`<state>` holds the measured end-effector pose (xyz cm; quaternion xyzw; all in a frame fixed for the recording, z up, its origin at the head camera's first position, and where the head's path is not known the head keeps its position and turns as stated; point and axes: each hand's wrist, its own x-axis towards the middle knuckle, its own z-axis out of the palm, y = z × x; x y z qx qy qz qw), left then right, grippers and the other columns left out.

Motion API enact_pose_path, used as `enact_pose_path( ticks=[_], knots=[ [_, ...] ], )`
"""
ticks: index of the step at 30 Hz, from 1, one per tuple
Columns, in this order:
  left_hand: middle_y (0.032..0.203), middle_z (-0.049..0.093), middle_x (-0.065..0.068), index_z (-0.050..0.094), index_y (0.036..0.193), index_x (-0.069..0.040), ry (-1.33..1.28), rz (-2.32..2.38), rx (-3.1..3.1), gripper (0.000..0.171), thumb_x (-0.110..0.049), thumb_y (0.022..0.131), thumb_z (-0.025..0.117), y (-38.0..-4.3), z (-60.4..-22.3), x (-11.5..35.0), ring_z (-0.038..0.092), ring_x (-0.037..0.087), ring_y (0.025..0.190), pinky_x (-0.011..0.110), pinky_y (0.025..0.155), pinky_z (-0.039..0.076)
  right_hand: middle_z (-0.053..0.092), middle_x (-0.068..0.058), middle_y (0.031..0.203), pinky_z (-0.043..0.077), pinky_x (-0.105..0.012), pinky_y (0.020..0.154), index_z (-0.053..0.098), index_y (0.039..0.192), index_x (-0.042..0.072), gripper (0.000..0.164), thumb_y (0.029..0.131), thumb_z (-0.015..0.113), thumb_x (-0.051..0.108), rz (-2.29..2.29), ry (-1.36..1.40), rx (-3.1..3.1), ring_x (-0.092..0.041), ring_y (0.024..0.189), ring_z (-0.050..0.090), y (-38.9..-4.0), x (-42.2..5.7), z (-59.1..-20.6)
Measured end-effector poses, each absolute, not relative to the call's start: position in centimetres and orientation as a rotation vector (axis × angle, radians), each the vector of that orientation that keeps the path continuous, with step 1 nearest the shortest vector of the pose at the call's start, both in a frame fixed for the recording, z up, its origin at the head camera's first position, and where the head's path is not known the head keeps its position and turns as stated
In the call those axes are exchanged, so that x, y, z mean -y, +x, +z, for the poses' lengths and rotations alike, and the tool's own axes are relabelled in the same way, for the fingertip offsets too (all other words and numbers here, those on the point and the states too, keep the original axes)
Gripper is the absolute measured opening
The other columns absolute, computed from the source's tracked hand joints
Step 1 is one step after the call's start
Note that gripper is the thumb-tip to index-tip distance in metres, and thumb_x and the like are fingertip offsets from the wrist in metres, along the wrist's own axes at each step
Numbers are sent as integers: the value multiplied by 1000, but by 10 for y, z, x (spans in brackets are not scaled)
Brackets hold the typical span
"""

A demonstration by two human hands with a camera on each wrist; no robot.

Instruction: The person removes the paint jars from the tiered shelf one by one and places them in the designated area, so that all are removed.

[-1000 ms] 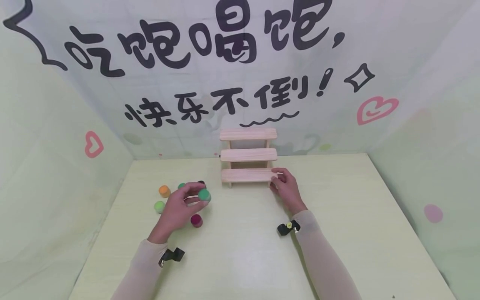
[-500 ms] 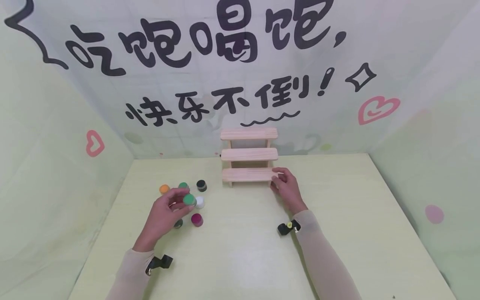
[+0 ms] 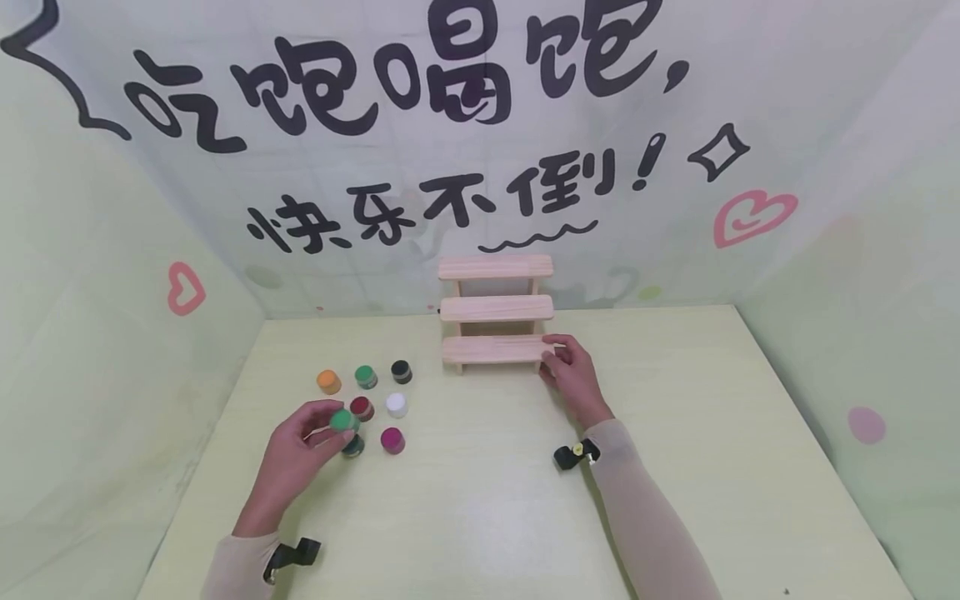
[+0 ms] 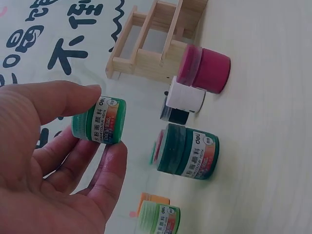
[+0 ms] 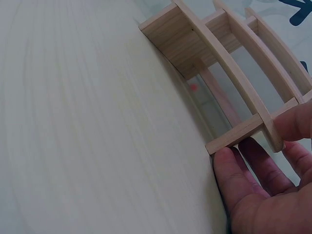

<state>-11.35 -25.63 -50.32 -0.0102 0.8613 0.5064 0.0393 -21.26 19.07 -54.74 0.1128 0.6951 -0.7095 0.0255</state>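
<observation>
My left hand [image 3: 296,458] pinches a green paint jar [image 4: 105,119] between thumb and fingers, raised over the left part of the table. Just under it stands a dark teal paint jar [image 4: 190,151], partly covered in the head view. Close by are a dark red jar [image 3: 362,408], a magenta jar [image 3: 392,440] and a white jar [image 3: 396,405]. A light green jar [image 4: 161,219] shows in the left wrist view, while the hand hides it in the head view. My right hand [image 3: 576,379] grips the right end of the lowest step of a three-step wooden rack [image 3: 497,308].
Behind the held jar stand an orange jar [image 3: 328,382], another green jar [image 3: 366,377] and a black jar [image 3: 401,372]. The rack is near the back edge of the pale table [image 3: 480,500]. A printed cloth [image 3: 637,225] hangs behind, with cloth walls at both sides.
My left hand has carried the green paint jar left and toward me, uncovering the black, white and dark red jars. The right hand has stayed on the rack.
</observation>
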Motion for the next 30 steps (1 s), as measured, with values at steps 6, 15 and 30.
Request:
enact_pose_path(
  ticks=[6, 15, 30],
  knots=[
    [144, 62, 12, 59, 144, -10, -105, 1577, -2603, 56, -28, 96, 81, -104, -508, 269, 67, -5, 110, 16, 90, 60, 64, -15, 114, 62, -35, 100, 59, 140, 9, 35, 105, 59, 5, -2191, 344, -2143, -28, 115, 67, -212, -190, -547],
    [149, 60, 15, 57, 146, -12, -244, 1526, -2598, 56, -29, 97, 79, -93, -514, 291, 63, -13, 106, 13, 88, 58, 63, -14, 111, 62, -35, 99, 59, 140, 9, 35, 105, 59, 6, -2182, 354, -2154, -30, 113, 67, -213, -191, -549],
    [147, 60, 24, 55, 148, -8, -341, 1313, -2634, 57, -25, 99, 77, -97, -538, 310, 62, 40, 135, 6, 86, 53, 64, -14, 114, 61, -36, 102, 59, 140, 10, 35, 105, 59, 7, -2181, 355, -2151, -29, 116, 66, -214, -190, -549]
  ],
)
